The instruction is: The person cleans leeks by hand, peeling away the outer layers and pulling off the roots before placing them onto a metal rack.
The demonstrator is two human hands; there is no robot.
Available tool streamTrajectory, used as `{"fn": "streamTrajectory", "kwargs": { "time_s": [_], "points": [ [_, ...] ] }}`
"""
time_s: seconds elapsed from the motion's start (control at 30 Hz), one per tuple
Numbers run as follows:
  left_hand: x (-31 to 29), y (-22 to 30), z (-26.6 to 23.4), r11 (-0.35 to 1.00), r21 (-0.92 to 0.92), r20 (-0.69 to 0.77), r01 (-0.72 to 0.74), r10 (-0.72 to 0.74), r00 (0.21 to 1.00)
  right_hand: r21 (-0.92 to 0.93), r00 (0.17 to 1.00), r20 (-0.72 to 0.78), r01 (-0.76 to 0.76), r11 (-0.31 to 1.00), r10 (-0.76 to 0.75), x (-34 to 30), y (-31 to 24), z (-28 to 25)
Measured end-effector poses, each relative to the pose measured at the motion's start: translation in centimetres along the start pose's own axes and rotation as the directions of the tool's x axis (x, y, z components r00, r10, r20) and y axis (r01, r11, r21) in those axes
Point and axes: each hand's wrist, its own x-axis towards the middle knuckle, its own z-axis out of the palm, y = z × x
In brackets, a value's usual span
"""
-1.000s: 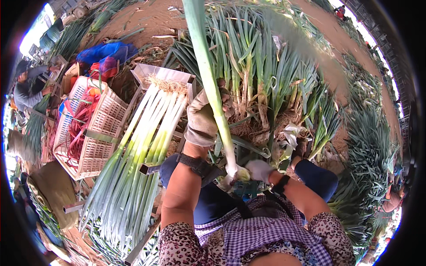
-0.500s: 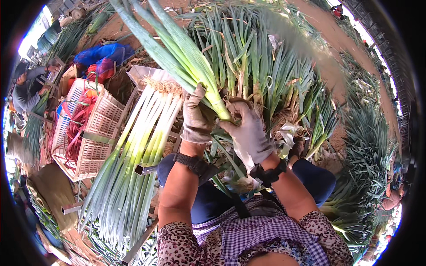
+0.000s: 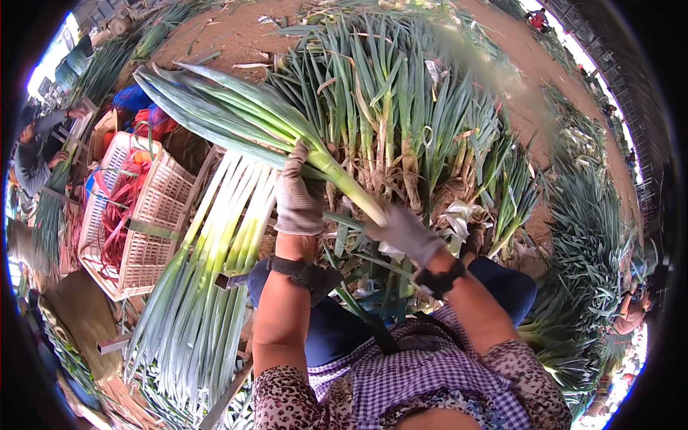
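Note:
A thick green onion [image 3: 326, 161] lies slantwise across both gloved hands, its long green leaves fanning out to the upper left and its pale end pointing to the lower right. My left hand [image 3: 298, 204] is closed round the stalk just below where the leaves spread. Around the pale lower end wraps my right hand [image 3: 407, 235], slightly blurred, and it hides the tip. Left of my left hand, a row of green onions [image 3: 204, 265] with white stalks rests on a metal rack; the held leaves cover its root end.
Untrimmed green onions [image 3: 387, 93] stand in a dense heap ahead, more [image 3: 591, 244] pile up at the right. A plastic crate [image 3: 154, 236] with red ties [image 3: 118, 222] is at the left. Metal bar ends [image 3: 229, 282] stick out near my left forearm. Another person [image 3: 32, 161] works at far left.
The held green onion has tipped over to the left, its leaves dropping across the row's root end. My right hand has slid down and right along the stalk to its lower end.

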Motion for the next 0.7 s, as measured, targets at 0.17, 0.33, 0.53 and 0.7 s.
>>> {"fn": "streamTrajectory", "kwargs": {
  "time_s": [0.17,0.33,0.53,0.7],
  "points": [
    [-0.8,0.6,1.3,0.999,-0.034,0.073,-0.003,0.005,0.997,0.346,0.896,0.427,-0.283,0.894,0.119,-4.8,1.3,-0.8],
    [-1.2,-3.1,2.3,0.972,0.003,0.059,0.233,-0.233,0.971,0.647,0.934,0.311,-0.074,0.759,-0.175,-2.6,-1.9,-0.6],
    [0.8,-4.4,2.6,0.981,0.096,-0.039,0.169,-0.166,0.985,0.857,0.982,0.182,-0.139,0.497,-0.04,-4.7,0.1,0.0],
    [2.7,-3.3,3.1,0.987,0.041,-0.152,0.157,-0.149,0.977,0.972,0.978,0.197,-0.204,-0.118,-0.068,-6.5,3.5,1.5]
  ]
}}
